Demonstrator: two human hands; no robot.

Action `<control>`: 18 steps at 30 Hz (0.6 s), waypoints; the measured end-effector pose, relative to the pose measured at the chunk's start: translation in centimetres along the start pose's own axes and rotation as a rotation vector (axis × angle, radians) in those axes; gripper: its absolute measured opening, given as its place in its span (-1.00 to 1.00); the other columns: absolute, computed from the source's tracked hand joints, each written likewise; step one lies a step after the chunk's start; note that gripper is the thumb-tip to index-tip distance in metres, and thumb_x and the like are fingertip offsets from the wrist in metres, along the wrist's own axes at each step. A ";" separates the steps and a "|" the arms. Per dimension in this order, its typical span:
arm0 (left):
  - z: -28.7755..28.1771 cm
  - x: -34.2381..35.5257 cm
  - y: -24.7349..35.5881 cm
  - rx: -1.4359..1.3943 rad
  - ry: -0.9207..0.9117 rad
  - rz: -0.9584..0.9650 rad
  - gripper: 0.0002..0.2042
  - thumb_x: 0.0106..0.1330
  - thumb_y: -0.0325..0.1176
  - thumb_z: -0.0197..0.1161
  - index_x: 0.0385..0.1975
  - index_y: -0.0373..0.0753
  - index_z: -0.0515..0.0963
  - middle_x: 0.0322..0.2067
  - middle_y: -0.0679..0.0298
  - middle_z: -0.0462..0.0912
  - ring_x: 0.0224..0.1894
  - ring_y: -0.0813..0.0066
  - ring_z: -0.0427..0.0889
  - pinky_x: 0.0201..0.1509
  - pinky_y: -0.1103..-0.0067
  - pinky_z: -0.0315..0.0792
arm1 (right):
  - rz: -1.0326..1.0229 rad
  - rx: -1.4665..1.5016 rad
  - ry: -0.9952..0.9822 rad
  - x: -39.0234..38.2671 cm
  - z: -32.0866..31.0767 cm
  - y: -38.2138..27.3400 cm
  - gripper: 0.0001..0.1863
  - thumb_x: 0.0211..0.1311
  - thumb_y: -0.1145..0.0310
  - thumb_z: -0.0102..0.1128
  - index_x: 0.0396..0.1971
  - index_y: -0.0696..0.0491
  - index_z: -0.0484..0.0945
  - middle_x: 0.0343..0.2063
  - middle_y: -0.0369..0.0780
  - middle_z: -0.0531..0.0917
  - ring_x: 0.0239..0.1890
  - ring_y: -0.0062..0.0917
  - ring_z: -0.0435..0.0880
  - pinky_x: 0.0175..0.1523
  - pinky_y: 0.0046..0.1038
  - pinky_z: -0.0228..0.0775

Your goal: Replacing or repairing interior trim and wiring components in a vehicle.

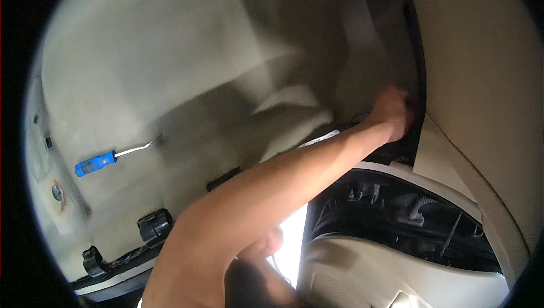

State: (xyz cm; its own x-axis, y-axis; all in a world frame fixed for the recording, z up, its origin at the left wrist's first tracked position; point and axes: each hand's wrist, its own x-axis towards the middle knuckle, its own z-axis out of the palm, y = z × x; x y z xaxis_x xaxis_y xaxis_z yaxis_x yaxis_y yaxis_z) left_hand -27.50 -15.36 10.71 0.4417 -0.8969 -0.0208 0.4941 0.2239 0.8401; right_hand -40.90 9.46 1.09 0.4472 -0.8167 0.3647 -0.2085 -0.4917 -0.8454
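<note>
My left arm crosses the view from lower left to the right. At its end, my left hand (392,111) reaches the shadowed gap beside the beige trim panel (481,70). Its fingers look curled at the dark edge; what they grip is hidden. Behind the left forearm, low in the middle, part of my right hand (266,246) shows beside a very bright white area. Its fingers are mostly covered, so their grip cannot be made out. A pry tool (95,163) with a blue handle and bent metal shaft lies on the grey-beige carpet (141,53) at left.
Two black clips (155,226) and wiring run along the lower left edge. A round metal fastener (57,192) sits farther left. At lower right, an open black cavity (396,212) shows a ribbed hose (420,209), above a beige door panel (362,262).
</note>
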 end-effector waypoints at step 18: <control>-2.4 -1.5 0.8 -0.322 -0.246 -0.053 -0.71 0.19 -0.52 0.07 -0.16 -0.36 0.68 -0.19 -0.04 0.72 -0.09 0.16 0.65 0.06 0.35 0.46 | -0.013 0.075 -0.043 -0.1 2.4 0.0 -0.46 0.50 0.22 -0.01 -0.64 0.30 0.54 -0.65 -0.10 0.62 -0.62 -0.50 0.53 -0.46 -0.49 0.31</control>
State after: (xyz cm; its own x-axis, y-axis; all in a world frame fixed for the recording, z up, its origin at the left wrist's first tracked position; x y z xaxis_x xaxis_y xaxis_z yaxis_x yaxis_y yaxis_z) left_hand -25.91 -12.90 10.13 0.2363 -0.9662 0.1034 0.7378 0.2477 0.6280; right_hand -38.83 10.27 0.16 0.4868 -0.7959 0.3601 -0.1371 -0.4767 -0.8683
